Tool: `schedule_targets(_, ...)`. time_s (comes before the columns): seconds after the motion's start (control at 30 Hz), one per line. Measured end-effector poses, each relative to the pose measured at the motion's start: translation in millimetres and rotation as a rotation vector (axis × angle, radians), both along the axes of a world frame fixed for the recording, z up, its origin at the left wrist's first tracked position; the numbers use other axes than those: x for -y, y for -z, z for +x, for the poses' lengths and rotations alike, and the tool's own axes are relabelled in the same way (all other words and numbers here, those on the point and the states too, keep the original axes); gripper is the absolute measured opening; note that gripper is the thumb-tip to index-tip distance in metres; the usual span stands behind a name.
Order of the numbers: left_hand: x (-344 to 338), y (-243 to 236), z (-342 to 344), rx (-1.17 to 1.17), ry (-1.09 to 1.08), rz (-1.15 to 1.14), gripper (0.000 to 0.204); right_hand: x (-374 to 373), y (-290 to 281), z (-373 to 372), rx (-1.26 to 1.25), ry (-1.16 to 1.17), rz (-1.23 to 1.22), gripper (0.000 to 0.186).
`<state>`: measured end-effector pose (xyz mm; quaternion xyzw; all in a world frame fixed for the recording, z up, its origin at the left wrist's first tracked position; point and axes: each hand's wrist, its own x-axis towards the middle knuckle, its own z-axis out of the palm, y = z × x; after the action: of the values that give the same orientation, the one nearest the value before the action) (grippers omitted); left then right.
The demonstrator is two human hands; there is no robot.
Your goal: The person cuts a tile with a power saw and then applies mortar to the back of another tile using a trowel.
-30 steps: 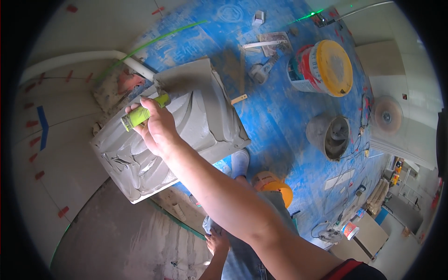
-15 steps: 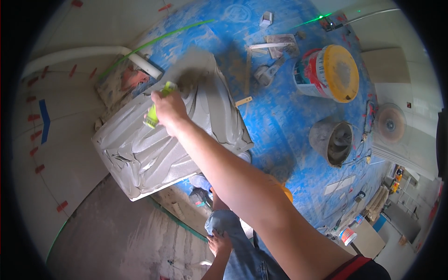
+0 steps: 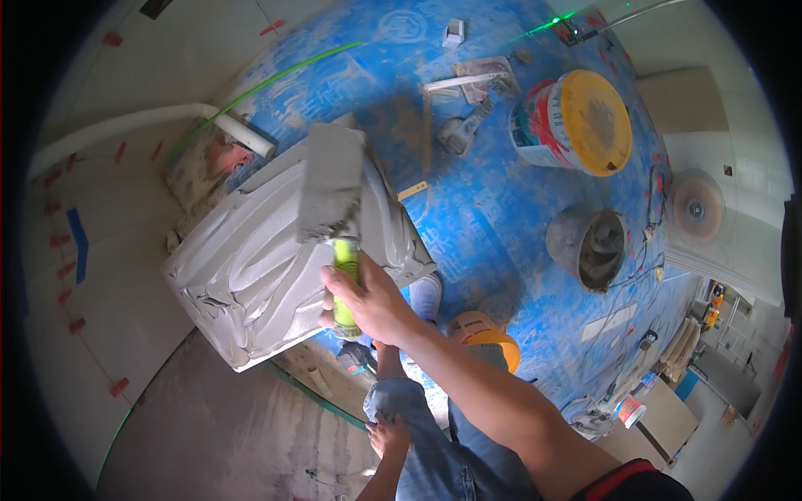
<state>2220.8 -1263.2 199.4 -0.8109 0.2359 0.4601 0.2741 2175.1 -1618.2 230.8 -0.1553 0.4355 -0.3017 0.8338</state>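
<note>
My right hand (image 3: 372, 305) is wrapped round the lime-green handle of a trowel (image 3: 330, 179). Its flat grey rectangular blade points away from me over the right part of a large slab (image 3: 238, 365). Grey wet mortar (image 3: 251, 225) coats the slab in thick curved ridges; whether the blade touches it I cannot tell. My left hand (image 3: 390, 434) lies on the knee of my jeans with its fingers spread and nothing in it.
Blue sheeting (image 3: 476, 250) covers the floor on the right. On it stand a yellow-lidded bucket (image 3: 595, 123), a grey bucket of mortar (image 3: 585, 250) and a yellow-rimmed container (image 3: 493, 338). A white pipe (image 3: 242, 138) and tiled wall (image 3: 109, 250) are at the left.
My right hand has drawn the trowel back toward me and to the right, from the far part of the slab. The blade has swung round into plain view. My left hand stays on the knee.
</note>
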Motion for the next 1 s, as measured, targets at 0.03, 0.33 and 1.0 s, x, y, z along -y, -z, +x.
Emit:
schedule_targets(0.03, -1.0, 0.6, 0.4, 0.003, 0.005, -0.001, 0.059, -4.5, 1.4, -4.0, -0.043, 0.064, 0.026, 0.023)
schedule_targets(0.33, -6.7, 5.3, -7.5, 0.032, 0.039, -0.018, 0.062, 24.5, 32.7, -136.4, -0.693, -0.077, -0.202, 0.029)
schedule_targets(1.0, -8.9, 0.0, -48.4, 0.043, -0.061, 0.078, 0.061, 199.4, 97.2, -201.7, -1.083, -1.111, -1.155, 0.047)
